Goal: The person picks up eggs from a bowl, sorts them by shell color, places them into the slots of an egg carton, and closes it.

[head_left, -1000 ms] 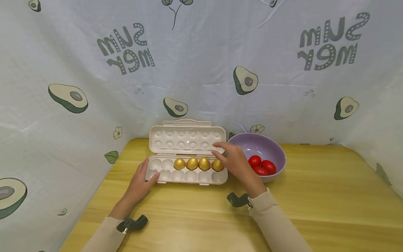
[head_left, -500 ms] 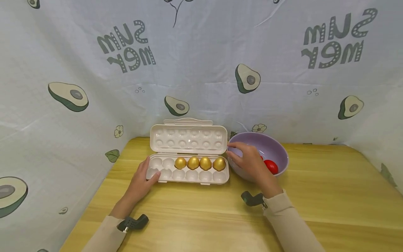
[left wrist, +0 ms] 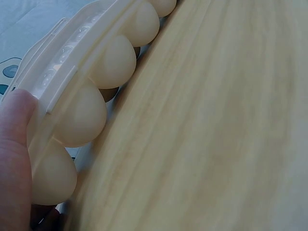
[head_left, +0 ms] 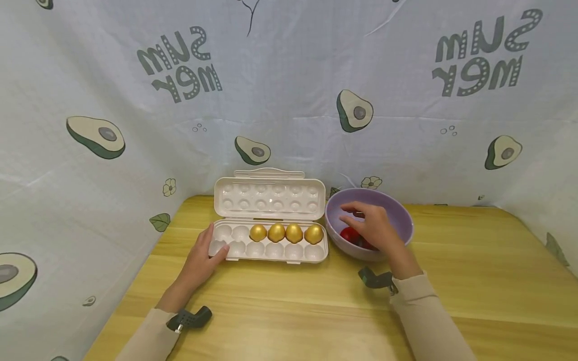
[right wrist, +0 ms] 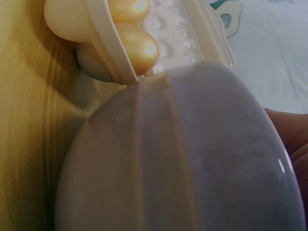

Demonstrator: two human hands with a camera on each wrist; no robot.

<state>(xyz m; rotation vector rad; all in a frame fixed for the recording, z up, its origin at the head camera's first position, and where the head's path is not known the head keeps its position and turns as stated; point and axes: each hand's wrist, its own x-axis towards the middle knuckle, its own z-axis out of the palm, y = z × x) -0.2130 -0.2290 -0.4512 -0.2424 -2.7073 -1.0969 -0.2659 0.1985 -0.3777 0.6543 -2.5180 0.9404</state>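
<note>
In the head view my left hand (head_left: pixel 198 263) grips the left end of a white plastic egg carton (head_left: pixel 274 250) whose lid stands raised. In the left wrist view the thumb (left wrist: pixel 17 125) lies over the carton's front rim. Several gold eggs (head_left: pixel 276 232) sit along the back row, toward the right. Above the purple bowl (head_left: pixel 399 218), my right hand (head_left: pixel 379 228) hovers with thumb and fingers apart, nothing seen between them. Red eggs (head_left: pixel 349 234) lie in the bowl, partly hidden under that hand. The bowl's outer wall (right wrist: pixel 231 159) fills much of the right wrist view.
The bowl stands close beside the carton's right end on a wooden table (head_left: pixel 271 311). A white cloth (head_left: pixel 298 95) printed with avocados hangs behind both. Each wrist carries a dark camera mount (head_left: pixel 377 278).
My right hand has moved rightward from over the carton's right end to above the inside of the bowl. My left hand has stayed at the carton's left end.
</note>
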